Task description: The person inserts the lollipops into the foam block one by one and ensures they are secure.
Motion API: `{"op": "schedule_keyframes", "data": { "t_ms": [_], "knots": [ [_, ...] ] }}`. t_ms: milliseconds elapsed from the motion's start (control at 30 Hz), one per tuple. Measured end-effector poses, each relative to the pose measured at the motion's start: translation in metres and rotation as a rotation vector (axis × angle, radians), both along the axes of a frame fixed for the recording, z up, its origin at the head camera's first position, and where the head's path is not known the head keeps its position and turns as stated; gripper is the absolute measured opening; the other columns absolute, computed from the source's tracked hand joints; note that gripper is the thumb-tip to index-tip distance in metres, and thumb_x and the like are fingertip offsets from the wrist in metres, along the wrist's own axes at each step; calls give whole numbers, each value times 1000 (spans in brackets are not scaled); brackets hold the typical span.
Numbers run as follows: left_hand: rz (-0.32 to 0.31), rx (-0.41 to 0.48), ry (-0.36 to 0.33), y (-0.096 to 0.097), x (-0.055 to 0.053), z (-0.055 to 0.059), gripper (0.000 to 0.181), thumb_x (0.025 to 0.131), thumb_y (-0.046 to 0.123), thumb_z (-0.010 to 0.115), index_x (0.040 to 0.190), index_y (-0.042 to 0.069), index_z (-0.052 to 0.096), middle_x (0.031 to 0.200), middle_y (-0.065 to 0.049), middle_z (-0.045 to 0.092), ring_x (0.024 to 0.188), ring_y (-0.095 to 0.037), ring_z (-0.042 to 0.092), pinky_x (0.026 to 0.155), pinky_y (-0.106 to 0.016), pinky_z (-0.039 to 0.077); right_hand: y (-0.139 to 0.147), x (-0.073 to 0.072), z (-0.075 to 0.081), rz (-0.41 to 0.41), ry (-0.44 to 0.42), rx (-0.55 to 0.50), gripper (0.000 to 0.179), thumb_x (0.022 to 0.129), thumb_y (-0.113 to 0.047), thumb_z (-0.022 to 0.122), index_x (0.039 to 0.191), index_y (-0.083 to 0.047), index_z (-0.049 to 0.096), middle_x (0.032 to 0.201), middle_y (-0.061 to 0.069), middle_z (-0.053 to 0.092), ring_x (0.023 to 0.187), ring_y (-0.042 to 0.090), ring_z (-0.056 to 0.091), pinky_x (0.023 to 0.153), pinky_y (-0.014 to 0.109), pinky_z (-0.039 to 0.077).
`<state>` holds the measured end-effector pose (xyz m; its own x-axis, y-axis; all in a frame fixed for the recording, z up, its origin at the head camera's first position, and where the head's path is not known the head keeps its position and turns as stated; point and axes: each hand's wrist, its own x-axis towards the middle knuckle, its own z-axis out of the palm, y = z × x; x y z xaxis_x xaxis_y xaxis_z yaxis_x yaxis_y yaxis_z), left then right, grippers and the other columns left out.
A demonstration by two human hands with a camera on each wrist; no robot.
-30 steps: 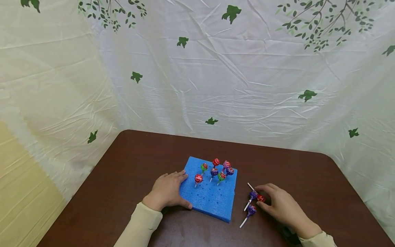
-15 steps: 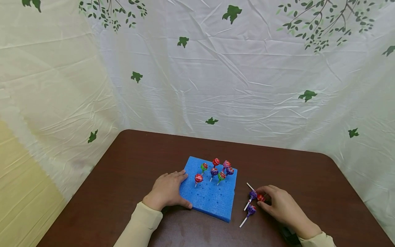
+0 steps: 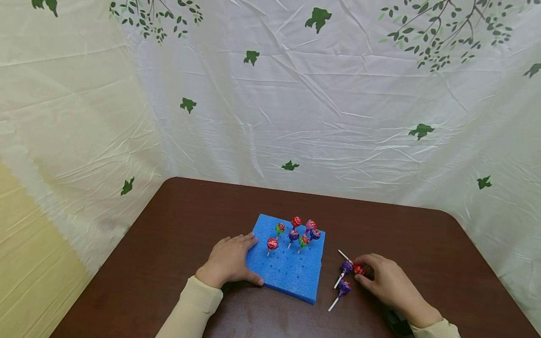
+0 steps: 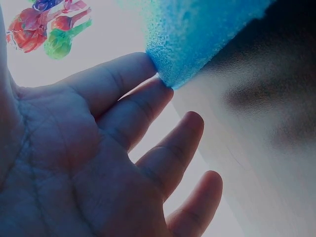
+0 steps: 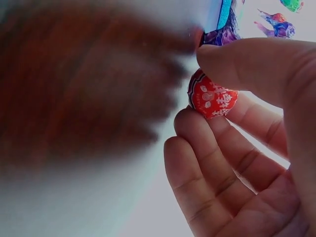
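A blue foam block (image 3: 291, 270) with rows of holes lies on the brown table (image 3: 190, 220). Several lollipops (image 3: 296, 232) stand in its far half. My left hand (image 3: 230, 260) rests flat against the block's left edge, fingertips (image 4: 148, 69) touching the foam (image 4: 197, 29). To the right of the block my right hand (image 3: 382, 279) pinches the head of a red lollipop (image 3: 358, 269), seen close between thumb and fingers in the right wrist view (image 5: 212, 96). Two purple lollipops (image 3: 344, 287) lie on the table beside it.
A white sheet printed with green leaves (image 3: 296, 94) hangs behind and around the table. The table's far edge runs below it and its rounded right corner (image 3: 448, 216) is near my right hand. A dark object (image 3: 395, 324) lies under my right wrist.
My right hand's fingers have closed in around the red lollipop's head. The left hand and the foam block have stayed where they were.
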<state>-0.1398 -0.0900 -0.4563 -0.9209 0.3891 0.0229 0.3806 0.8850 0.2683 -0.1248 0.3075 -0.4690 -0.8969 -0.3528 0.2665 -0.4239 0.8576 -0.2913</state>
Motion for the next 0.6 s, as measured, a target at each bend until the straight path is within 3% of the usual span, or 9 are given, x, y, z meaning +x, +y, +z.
{"op": "schedule_keyframes", "data": {
  "t_ms": [300,600],
  "knots": [
    [-2,-3,0,0,-1,-1,106,60,69,83,144,11,55,151,-7,47,137,-32,44,109,-55,34,5,-3,5,-41,45,-16,24,80,-13,84,102,-12,72,93,-6,64,74,8,62,62,30,53],
    [-1,-2,6,1,0,-2,106,60,68,84,144,11,55,151,-6,47,137,-32,44,109,-55,34,-2,0,24,-4,108,-145,31,80,-4,82,108,-10,70,96,-5,65,77,10,69,66,34,59]
  ]
}}
